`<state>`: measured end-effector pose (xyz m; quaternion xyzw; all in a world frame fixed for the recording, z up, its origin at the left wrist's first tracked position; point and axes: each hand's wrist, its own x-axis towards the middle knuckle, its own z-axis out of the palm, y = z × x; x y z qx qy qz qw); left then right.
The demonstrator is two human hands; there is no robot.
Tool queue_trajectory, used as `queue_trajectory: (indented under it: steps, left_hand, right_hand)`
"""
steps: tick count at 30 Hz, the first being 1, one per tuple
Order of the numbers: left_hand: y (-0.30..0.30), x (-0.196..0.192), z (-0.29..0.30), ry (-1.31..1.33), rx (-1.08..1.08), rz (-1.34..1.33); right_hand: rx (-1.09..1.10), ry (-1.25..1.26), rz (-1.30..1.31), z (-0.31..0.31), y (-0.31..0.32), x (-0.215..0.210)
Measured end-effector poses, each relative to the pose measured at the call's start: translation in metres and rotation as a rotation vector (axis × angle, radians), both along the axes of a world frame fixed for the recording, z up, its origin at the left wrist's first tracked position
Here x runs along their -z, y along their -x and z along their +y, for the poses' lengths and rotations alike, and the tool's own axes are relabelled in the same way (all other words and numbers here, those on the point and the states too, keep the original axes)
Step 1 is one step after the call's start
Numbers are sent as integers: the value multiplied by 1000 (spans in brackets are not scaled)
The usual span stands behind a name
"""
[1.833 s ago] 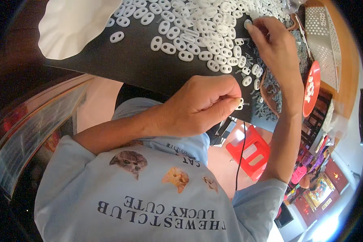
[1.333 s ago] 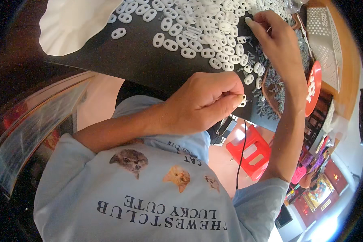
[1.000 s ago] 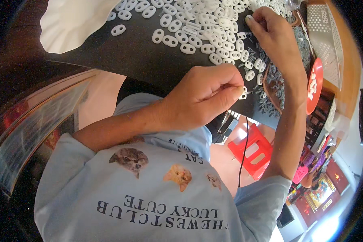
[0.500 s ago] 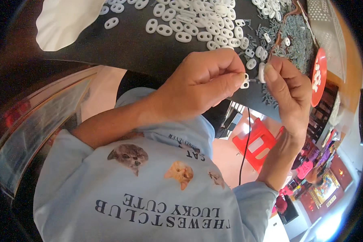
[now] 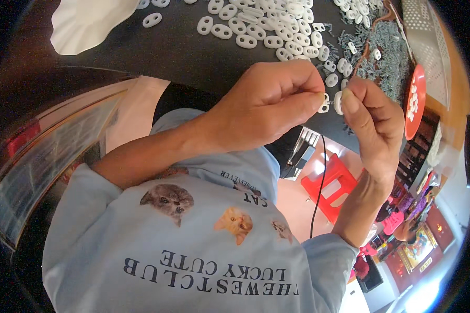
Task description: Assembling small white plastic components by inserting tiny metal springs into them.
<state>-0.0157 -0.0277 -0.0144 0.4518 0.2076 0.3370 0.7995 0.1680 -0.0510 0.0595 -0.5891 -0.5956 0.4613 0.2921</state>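
Your left hand [image 5: 269, 107] pinches a small white two-holed plastic piece [image 5: 324, 103]; your right hand [image 5: 373, 112] clamps a white oval plastic piece [image 5: 338, 103] just right of it (a thin grey coiled spring [image 5: 331, 103] shows between), nearer you than the white two-holed plastic ovals [image 5: 284, 32].

oval pieces [image 5: 222, 31]: white | springs [image 5: 391, 68]: grey | shirt [image 5: 203, 242]: pale blue, cat-printed | dish [image 5: 421, 81]: red

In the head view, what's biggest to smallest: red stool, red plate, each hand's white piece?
Red stool
Red plate
White piece in left hand, white piece in right hand: too alike to rank
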Motion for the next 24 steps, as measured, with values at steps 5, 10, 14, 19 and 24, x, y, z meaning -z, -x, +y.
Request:
queue_trajectory:
  steps: [5,10,14,19,24]
  left_hand:
    - [1,1,0,1,3,-1]
    - [0,3,0,20,-9,-31]
    - [0,2,1,-5,-24,-13]
    - [0,2,1,6,-33,-20]
    - [0,1,2,36,-28,-46]
  right_hand:
    - [1,-11,-29,1,4,1]
    - [-6,-84,-25,-1,8,9]
    - [44,-64,-47,-3,12,8]
    - [96,-66,-67,-5,16,13]
    - [65,-178,-195,-8,17,15]
